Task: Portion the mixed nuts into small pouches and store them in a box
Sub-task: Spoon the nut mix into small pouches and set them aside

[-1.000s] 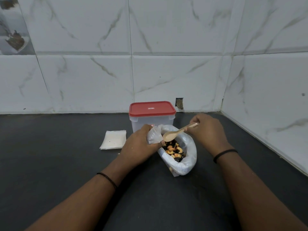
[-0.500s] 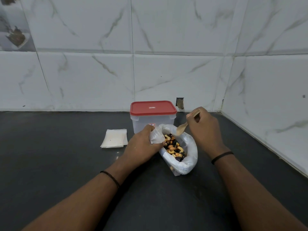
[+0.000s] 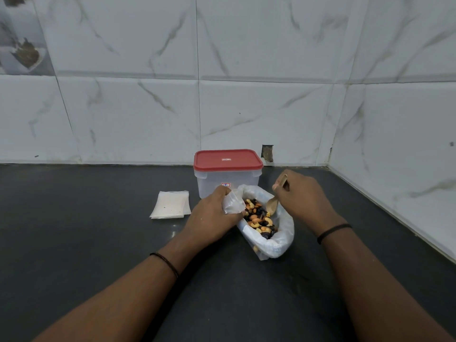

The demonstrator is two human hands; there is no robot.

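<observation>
The mixed nuts (image 3: pixel 259 217) sit loose in a soft plastic bag (image 3: pixel 278 243) on the dark counter (image 3: pixel 98 243), just in front of the red-lidded box (image 3: pixel 228 174). We judge the bag floppy and light, best steadied at its rolled rim. Our left hand (image 3: pixel 212 218) pinches a small pouch (image 3: pixel 232 206) at the bag's mouth; our right hand (image 3: pixel 301 196) grips a wooden spoon (image 3: pixel 272 206) dipped among the nuts. Spare pouches (image 3: pixel 171 204) lie left, with open counter beyond; the tiled corner closes the right.
</observation>
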